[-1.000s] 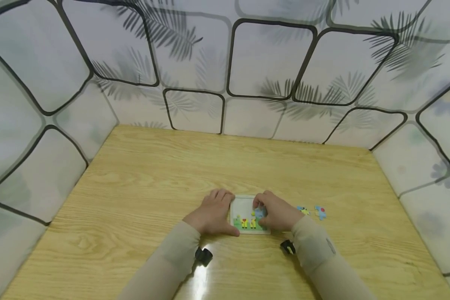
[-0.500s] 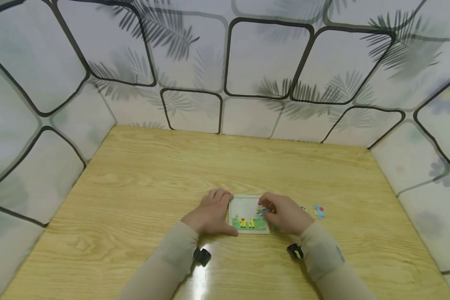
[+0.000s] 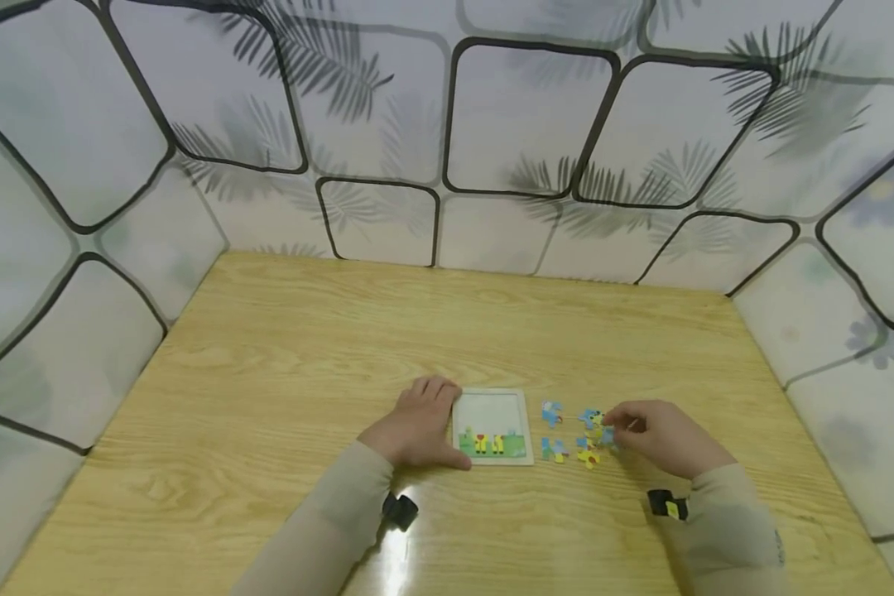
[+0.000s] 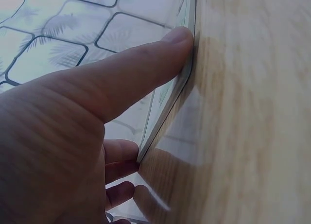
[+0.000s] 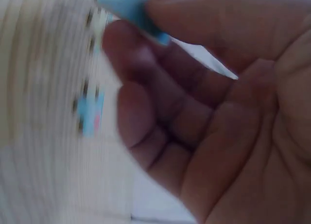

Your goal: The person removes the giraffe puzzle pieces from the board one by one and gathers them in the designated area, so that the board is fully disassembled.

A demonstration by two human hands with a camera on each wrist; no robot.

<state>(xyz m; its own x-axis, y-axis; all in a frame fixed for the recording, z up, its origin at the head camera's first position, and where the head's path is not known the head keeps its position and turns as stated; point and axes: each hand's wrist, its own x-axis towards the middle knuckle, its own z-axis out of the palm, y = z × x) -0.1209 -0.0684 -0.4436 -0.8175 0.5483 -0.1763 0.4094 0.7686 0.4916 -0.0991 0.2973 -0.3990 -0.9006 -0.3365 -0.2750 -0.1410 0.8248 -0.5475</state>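
My left hand (image 3: 420, 426) rests at the left side of a white-framed jigsaw tray (image 3: 528, 426), its fingers at the far left corner and its thumb at the near edge. In the left wrist view the thumb (image 4: 146, 63) lies straight against the tray's rim (image 4: 167, 110). Along the tray's bottom sits a green strip of puzzle (image 3: 517, 445) with two yellow figures; the part above is plain white. Right of the tray, my right hand (image 3: 666, 434) pinches a blue puzzle piece (image 5: 129, 10) between thumb and fingertips, above other loose pieces.
Several loose puzzle pieces lie on the wooden table (image 3: 343, 331) right of the tray, among them a blue one (image 3: 551, 412) and a yellow one (image 3: 588, 455). Patterned fabric walls (image 3: 492, 232) stand behind and on both sides.
My right hand has lifted a blue piece off the tray and moved right to the loose pieces, uncovering several of them. My left hand has stayed at the tray.
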